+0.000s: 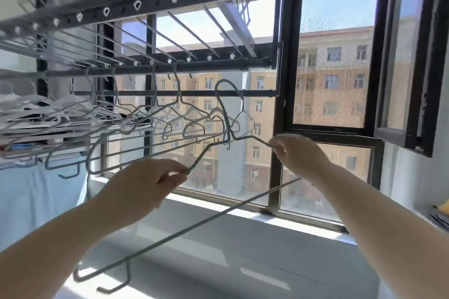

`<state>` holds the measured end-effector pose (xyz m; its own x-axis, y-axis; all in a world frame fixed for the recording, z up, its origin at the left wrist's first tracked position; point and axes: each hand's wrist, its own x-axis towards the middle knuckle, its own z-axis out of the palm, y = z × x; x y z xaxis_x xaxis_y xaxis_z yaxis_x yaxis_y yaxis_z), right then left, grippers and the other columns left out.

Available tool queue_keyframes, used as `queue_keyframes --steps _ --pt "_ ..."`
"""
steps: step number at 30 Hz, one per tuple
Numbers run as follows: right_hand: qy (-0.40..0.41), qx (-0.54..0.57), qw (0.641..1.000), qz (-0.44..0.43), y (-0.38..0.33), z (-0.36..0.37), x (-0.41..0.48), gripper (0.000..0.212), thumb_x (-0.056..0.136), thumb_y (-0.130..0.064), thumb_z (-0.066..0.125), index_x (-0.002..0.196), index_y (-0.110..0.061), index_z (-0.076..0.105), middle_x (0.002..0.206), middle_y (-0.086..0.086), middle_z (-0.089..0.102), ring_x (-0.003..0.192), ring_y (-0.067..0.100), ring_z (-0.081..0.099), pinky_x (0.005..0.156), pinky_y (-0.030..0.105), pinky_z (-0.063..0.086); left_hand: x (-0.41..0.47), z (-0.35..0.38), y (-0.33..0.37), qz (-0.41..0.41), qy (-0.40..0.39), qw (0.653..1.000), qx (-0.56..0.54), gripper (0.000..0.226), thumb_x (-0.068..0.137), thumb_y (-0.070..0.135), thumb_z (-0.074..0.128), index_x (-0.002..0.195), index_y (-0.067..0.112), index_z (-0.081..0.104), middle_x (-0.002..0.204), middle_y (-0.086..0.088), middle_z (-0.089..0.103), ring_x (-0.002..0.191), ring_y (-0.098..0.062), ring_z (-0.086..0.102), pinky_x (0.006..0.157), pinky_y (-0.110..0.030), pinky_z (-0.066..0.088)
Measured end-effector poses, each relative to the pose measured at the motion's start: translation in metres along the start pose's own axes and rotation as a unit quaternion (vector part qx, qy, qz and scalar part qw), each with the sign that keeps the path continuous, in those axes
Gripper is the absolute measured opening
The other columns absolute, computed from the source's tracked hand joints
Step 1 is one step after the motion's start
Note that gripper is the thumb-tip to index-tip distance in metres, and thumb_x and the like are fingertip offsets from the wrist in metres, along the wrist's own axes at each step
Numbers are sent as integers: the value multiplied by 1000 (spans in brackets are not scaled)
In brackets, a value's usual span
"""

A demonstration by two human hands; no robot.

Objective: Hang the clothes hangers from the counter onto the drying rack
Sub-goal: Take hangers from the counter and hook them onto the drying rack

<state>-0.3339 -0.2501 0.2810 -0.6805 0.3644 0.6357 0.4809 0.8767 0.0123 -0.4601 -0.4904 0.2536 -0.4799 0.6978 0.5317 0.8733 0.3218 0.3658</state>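
Your left hand (143,183) and right hand (297,153) each pinch a shoulder of the thin grey-green wire hanger (211,145), its hook over the dark metal drying rack's rail (170,93).

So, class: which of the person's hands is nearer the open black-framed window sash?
Right. The right hand grips the green wire hanger just left of the sash; the left hand is farther left.
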Motion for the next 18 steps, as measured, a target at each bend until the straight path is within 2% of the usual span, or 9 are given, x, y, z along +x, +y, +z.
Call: queue_keyframes --steps 2,4,6,9,10,11,14,18 --pt "8 -9 1000 -29 -18 -8 16 32 98 -19 41 128 -16 51 131 1 54 122 18 48 100 30 38 1 -14 -11 -13 15 1000 2 21 91 36 45 106 34 60 35 12 50 36 7 47 44 -13 27" --pt "55 -17 997 -52 -30 -16 36 34 97 -18 42 130 -15 48 137 1 48 129 18 39 109 29 27 5 -25 -18 -19 35 999 16 24 91 35 45 109 31 60 36 16 51 38 9 48 44 -14 26" --pt "117 -43 990 -70 -39 -25 55 33 95 -14 45 128 -12 51 138 4 45 131 21 36 111 32 23 10 -34 -22 -22 58 998 27 23 92 34 45 108 31 60 37 13 52 37 9 48 43 -13 26" --pt "235 -96 959 -124 -49 -31 84 30 79 4 61 109 0 63 122 20 57 118 37 51 102 47 36 20 -44 -24 -32 88 995 25 21 92 31 46 106 29 61 38 9 49 35 0 47 40 -15 30" --pt "257 -100 953 -129 -53 -34 92 33 76 7 63 108 1 63 121 22 57 117 40 51 101 51 36 25 -46 -24 -34 96 995 23 23 92 29 47 108 24 62 40 11 47 33 -1 45 38 -14 31" --pt "248 -111 955 -117 -56 -37 99 38 78 5 60 116 0 58 129 22 52 124 39 45 106 51 31 31 -48 -25 -35 102 994 25 24 91 28 48 109 20 63 40 11 45 29 -1 42 34 -12 32" --pt "194 -136 969 -70 -60 -45 117 51 92 -8 46 140 -12 30 148 9 28 141 25 19 116 43 4 51 -53 -23 -36 118 992 37 25 92 28 48 109 17 63 44 9 48 28 -2 39 32 -10 34" --pt "148 -145 977 -43 -57 -49 128 48 94 -10 41 139 -15 29 145 5 35 138 21 28 115 45 -2 74 -48 -17 -54 113 992 26 27 94 27 45 113 16 60 50 6 50 35 -6 38 39 -16 35"
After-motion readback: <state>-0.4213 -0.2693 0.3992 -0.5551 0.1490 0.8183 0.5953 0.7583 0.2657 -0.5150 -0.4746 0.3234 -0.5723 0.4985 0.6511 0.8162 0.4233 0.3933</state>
